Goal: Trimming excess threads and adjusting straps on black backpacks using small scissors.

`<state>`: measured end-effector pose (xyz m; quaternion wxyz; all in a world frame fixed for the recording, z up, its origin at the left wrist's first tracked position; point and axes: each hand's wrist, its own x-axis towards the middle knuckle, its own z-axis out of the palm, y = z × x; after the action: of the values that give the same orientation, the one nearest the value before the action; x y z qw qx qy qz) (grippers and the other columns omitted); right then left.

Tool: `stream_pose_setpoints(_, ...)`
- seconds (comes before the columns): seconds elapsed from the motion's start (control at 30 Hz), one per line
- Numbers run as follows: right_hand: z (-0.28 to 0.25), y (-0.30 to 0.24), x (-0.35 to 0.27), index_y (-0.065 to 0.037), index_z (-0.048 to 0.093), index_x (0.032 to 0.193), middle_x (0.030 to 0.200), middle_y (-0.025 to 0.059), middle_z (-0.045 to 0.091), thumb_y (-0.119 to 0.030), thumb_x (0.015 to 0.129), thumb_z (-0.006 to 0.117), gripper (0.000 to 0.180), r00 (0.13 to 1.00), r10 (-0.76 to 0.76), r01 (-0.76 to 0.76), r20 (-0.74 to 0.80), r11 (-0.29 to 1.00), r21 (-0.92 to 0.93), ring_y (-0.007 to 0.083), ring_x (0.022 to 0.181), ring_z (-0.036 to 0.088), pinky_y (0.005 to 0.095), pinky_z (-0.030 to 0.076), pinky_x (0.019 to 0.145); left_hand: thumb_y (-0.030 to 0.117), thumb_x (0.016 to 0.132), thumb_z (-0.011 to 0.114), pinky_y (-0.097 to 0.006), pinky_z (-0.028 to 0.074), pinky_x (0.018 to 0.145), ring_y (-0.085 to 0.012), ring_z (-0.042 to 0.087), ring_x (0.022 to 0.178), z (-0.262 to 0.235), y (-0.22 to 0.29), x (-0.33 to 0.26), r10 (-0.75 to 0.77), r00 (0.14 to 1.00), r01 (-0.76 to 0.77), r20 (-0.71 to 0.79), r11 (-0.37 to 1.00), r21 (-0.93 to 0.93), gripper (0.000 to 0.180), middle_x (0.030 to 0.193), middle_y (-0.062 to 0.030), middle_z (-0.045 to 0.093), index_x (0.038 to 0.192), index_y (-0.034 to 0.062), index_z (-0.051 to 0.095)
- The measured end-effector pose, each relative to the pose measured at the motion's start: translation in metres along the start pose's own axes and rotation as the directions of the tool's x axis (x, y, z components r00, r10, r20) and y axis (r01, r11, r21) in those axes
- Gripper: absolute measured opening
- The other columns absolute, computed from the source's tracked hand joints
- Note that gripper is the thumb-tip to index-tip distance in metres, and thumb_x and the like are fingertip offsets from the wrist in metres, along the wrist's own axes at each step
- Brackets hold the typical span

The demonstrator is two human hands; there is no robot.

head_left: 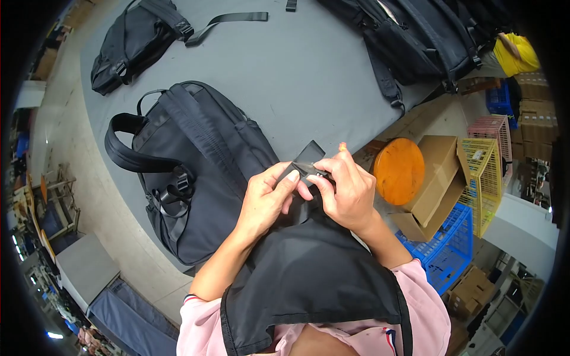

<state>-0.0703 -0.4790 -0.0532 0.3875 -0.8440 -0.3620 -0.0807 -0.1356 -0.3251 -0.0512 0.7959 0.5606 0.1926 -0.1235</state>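
Close to my body, at the table's near edge, both hands meet at a black webbing strap (311,151). My left hand (265,194) pinches it between thumb and fingers. My right hand (349,188) is closed at the same strap, with a small shiny piece between the fingertips that is too small to name. One finger of the right hand points up and has an orange covering on its tip. Left of my hands lies a black backpack (219,130), its padded shoulder strap (127,157) curving out toward the left.
On the grey table (297,71), a smaller black bag (139,44) lies far left and more black backpacks (415,41) far right. Right of the table stand a round wooden stool (400,171), an open cardboard box (430,184), and blue (454,249) and yellow (484,184) crates.
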Motion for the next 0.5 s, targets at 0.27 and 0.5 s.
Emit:
stream_pose_setpoints(0.27,-0.005,0.001,-0.007,-0.003,0.056,0.097,0.077,0.0084,0.057,-0.006,0.070,0.072,0.032,0.992,0.054,-0.050,-0.110,0.998,0.045,0.0230,0.058,0.059,0.0307,0.047,0.054,0.023,0.095,0.049,-0.018,0.035,0.046,-0.0036,0.042,0.048,-0.001,0.000,0.001,-0.011,1.000,0.011,0.001,0.999,-0.040,0.027,0.074,-0.0053,0.065,0.102,0.0002,0.062)
stream_pose_setpoints(0.5,0.002,-0.003,-0.011,-0.002,0.053,0.104,0.075,0.0097,0.056,-0.006,0.070,0.074,0.040,0.985,0.146,-0.134,-0.095,0.982,0.130,0.0223,0.061,0.060,0.0307,0.048,0.055,0.022,0.095,0.049,-0.017,0.035,0.046,-0.0036,0.041,0.046,-0.006,-0.002,0.002,-0.032,0.999,0.033,0.014,0.996,-0.088,0.026,0.074,-0.0065,0.066,0.099,-0.0003,0.062)
